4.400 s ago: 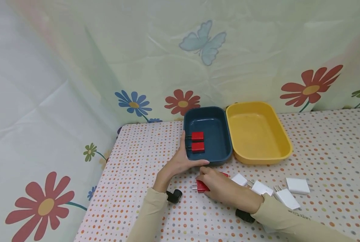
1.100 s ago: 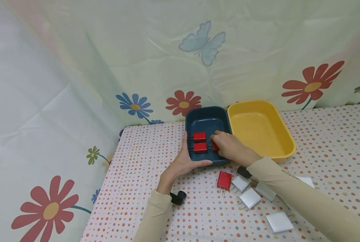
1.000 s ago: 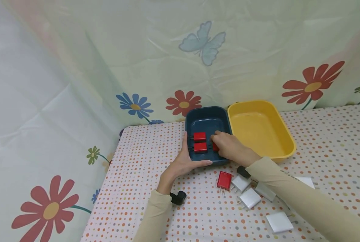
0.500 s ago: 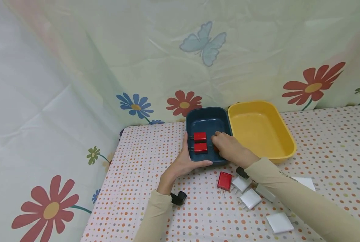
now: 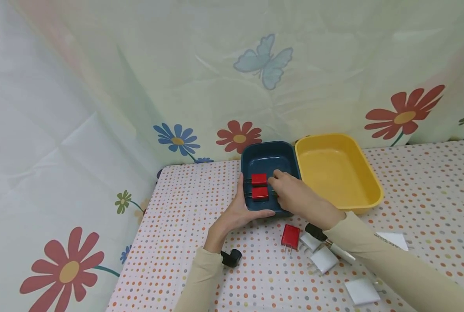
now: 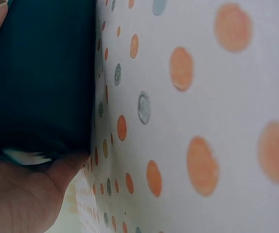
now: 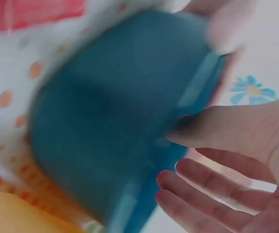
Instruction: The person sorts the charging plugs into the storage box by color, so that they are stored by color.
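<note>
Two red charger plugs (image 5: 259, 193) lie in the blue bin (image 5: 269, 149), prongs to the left. Beside them, prongs of a third show below my right hand (image 5: 296, 195), which covers its body. In the right wrist view the thumb and fingers stand apart, with no charger visible between them; that view is blurred. My left hand (image 5: 236, 212) rests against the bin's near left corner, a straight finger along the left side and the straight thumb along the front. The left wrist view shows the same hand (image 6: 25, 194) against the dark wall.
A yellow bin (image 5: 333, 173) touches the blue one on its right. On the dotted tablecloth (image 5: 185, 216) in front lie a red charger plug (image 5: 290, 236) and several white charger plugs (image 5: 323, 260). My right forearm partly covers some of these. A flowered curtain (image 5: 200, 78) hangs behind.
My right hand has brought a red charger plug from the table into the blue bin. Over the last half second it has shifted slightly left. My left hand stays at the bin's corner.
</note>
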Demonstrator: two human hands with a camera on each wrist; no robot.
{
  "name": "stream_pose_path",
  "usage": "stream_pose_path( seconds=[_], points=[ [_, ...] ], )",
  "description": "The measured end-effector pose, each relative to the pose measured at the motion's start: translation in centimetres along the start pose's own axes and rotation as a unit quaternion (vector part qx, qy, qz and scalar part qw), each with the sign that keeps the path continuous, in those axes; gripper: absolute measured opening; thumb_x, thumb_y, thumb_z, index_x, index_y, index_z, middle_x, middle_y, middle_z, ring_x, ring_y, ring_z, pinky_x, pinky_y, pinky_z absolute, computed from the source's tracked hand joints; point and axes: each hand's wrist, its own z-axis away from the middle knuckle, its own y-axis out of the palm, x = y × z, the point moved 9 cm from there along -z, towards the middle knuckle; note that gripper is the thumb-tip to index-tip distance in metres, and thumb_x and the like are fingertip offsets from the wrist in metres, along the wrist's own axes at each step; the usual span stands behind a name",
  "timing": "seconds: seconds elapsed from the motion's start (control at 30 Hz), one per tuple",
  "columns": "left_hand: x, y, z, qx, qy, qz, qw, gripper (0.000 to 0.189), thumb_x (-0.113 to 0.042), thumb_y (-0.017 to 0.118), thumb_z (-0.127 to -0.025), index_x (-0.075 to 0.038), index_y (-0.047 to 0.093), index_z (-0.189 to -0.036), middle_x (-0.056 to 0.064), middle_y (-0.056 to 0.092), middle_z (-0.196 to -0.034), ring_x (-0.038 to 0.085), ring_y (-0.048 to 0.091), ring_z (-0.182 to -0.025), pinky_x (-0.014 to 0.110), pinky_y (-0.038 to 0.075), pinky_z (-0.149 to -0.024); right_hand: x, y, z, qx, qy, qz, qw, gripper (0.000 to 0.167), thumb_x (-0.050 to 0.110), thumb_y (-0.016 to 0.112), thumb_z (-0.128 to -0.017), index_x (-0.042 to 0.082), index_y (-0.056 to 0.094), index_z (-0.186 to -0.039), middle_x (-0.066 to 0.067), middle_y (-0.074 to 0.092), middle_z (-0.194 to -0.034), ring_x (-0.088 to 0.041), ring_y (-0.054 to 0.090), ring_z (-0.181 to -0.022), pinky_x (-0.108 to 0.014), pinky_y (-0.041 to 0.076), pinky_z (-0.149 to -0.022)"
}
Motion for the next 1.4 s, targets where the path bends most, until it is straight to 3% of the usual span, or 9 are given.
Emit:
stream_pose_path(
  seconds=[0.2,0.3,0.43,0.53,0.7,0.97,1.2,1.4],
  points=[
    [-0.4,0.0,0.1,0.005,0.017,0.004,0.9998,0.132,-0.037,0.086,-0.088,-0.023,-0.019,-0.166,0.002,0.029,-0.168,0.025,0.027,-0.153,0.056,0.034,-0.12,3.2,-4.1,2.2,-0.064,-0.054,-0.01,0.9965,0.042,-0.005,0.09,-0.076,-0.007,0.072,-0.114,-0.014,0.06,-0.101,-0.027,0.062,-0.09,-0.034,0.062,-0.072],
    [-0.7,0.3,0.1,0.01,0.028,0.018,0.9994,0.131,-0.033,0.086,-0.088,-0.023,-0.019,-0.166,0.001,0.033,-0.165,0.022,0.03,-0.15,0.053,0.036,-0.119,4.3,-5.5,3.5,-0.076,-0.068,-0.014,0.9947,0.045,-0.003,0.093,-0.074,-0.004,0.073,-0.115,-0.013,0.061,-0.105,-0.026,0.063,-0.094,-0.031,0.062,-0.07],
    [-0.6,0.4,0.1,0.008,0.026,0.018,0.9995,0.13,-0.029,0.086,-0.089,-0.023,-0.018,-0.166,0.002,0.031,-0.166,0.022,0.03,-0.15,0.054,0.038,-0.118,5.4,-6.5,5.4,-0.079,-0.088,-0.023,0.9926,0.049,-0.002,0.094,-0.072,-0.001,0.073,-0.116,-0.01,0.062,-0.108,-0.023,0.064,-0.094,-0.027,0.061,-0.067],
    [-0.2,0.3,0.2,0.001,0.015,0.001,0.9999,0.131,-0.034,0.087,-0.087,-0.023,-0.017,-0.166,0.004,0.022,-0.17,0.025,0.024,-0.154,0.057,0.035,-0.119,5.9,-6.6,6.4,-0.079,-0.097,-0.032,0.9916,0.048,-0.002,0.094,-0.071,0.001,0.074,-0.115,-0.007,0.062,-0.106,-0.02,0.064,-0.091,-0.026,0.06,-0.067],
    [-0.2,0.1,0.2,-0.004,0.016,-0.006,0.9998,0.133,-0.039,0.088,-0.085,-0.021,-0.016,-0.167,0.007,0.011,-0.174,0.028,0.018,-0.157,0.059,0.032,-0.12,5.9,-5.4,7.6,-0.053,-0.094,-0.04,0.9933,0.045,-0.007,0.09,-0.072,0.004,0.075,-0.114,-0.005,0.061,-0.108,-0.019,0.062,-0.091,-0.029,0.061,-0.071],
    [-0.3,0.1,0.1,-0.008,0.021,-0.005,0.9997,0.132,-0.033,0.088,-0.086,-0.021,-0.015,-0.167,0.006,0.013,-0.174,0.027,0.019,-0.156,0.057,0.032,-0.121,4.5,-1.8,8.6,0.024,-0.053,-0.055,0.9968,0.048,-0.005,0.093,-0.072,0.006,0.077,-0.116,-0.006,0.064,-0.113,-0.019,0.061,-0.096,-0.033,0.062,-0.08],
    [-0.4,0.2,0.0,-0.009,0.03,-0.003,0.9995,0.134,-0.035,0.09,-0.084,-0.021,-0.016,-0.167,0.005,0.016,-0.173,0.027,0.022,-0.155,0.057,0.034,-0.12,3.1,1.7,8.9,0.085,-0.028,-0.108,0.9901,0.041,-0.001,0.093,-0.074,0.006,0.077,-0.111,-0.003,0.063,-0.112,-0.02,0.06,-0.1,-0.042,0.061,-0.083],
    [-0.3,0.0,0.1,-0.01,0.026,-0.004,0.9996,0.135,-0.036,0.09,-0.083,-0.024,-0.015,-0.167,0.004,0.016,-0.173,0.025,0.022,-0.156,0.056,0.033,-0.121,2.3,3.3,8.6,0.104,-0.028,-0.121,0.9868,0.042,-0.001,0.093,-0.074,0.004,0.076,-0.111,-0.004,0.064,-0.112,-0.021,0.059,-0.101,-0.043,0.061,-0.083]
  ],
)
